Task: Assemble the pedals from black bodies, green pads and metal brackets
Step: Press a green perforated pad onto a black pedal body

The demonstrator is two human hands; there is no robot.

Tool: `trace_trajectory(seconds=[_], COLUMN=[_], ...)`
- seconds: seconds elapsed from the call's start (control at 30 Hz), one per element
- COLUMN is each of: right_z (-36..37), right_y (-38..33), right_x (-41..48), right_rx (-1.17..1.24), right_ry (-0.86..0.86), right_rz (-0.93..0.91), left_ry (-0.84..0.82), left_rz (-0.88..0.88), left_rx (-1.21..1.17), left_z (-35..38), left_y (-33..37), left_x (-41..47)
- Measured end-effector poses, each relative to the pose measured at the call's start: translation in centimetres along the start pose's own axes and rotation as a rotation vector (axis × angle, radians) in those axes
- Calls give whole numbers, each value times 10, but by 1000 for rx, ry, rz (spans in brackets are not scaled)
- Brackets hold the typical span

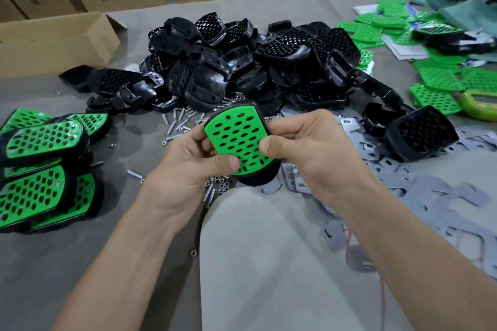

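At centre frame both hands hold one pedal above the surface (129, 94). A green pad (239, 140) lies face up on a black body (258, 179), whose rim shows only along the pad's lower edge. The left grip (193, 166) grasps the pedal from 8 o'clock, with the thumb pressed on the pad's lower left edge. The right grip (304, 150) grasps it from 3 o'clock, with the thumb on the pad's right edge and the fingers curled behind.

A heap of black bodies (242, 62) fills 12 o'clock. Screws (177, 121) are scattered along its near edge, just beyond the hands, and nuts (219, 185) lie directly under the held pedal. Finished pedals (45, 169) are stacked at 9 o'clock, running off the left edge. Flat metal brackets (416, 183) are spread from 3 to 5 o'clock, under and beside the right forearm. Loose green pads (435, 80) lie at 2 o'clock. A cardboard box (53, 37) stands at 10 o'clock.

A trouser leg (269, 250) rises at 6 o'clock between the forearms. Bare surface lies at 7 o'clock, between the finished pedals and the left forearm.
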State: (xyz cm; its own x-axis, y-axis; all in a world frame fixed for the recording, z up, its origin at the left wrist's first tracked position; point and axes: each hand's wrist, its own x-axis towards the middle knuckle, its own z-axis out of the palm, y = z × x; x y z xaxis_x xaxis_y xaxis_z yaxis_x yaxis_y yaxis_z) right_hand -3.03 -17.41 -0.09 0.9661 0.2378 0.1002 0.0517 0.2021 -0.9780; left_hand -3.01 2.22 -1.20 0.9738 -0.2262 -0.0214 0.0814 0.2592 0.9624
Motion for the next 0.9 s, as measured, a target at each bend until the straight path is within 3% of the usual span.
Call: trace_trajectory(seconds=[0.13,0.47,0.57,0.73,0.9], right_z=[1,-13,-12,-12,-11], right_y=[-1,-10,-10,-9,-6], right_x=[-1,6,7,5,3], right_rx=[92,49,-9,56,63], right_ry=[-86,-309,-287,-186,-223], right_rz=[58,216,212,197,211], left_ry=[-44,-50,35,27,6], left_rz=[-60,-79,-100,-125,-113], left_rx=[-66,-114,-122,-176,-166], left_z=[-5,-5,-3,4,2], left_y=[4,-1,-3,2,4], left_x=[-4,-5,-4,-5,-11])
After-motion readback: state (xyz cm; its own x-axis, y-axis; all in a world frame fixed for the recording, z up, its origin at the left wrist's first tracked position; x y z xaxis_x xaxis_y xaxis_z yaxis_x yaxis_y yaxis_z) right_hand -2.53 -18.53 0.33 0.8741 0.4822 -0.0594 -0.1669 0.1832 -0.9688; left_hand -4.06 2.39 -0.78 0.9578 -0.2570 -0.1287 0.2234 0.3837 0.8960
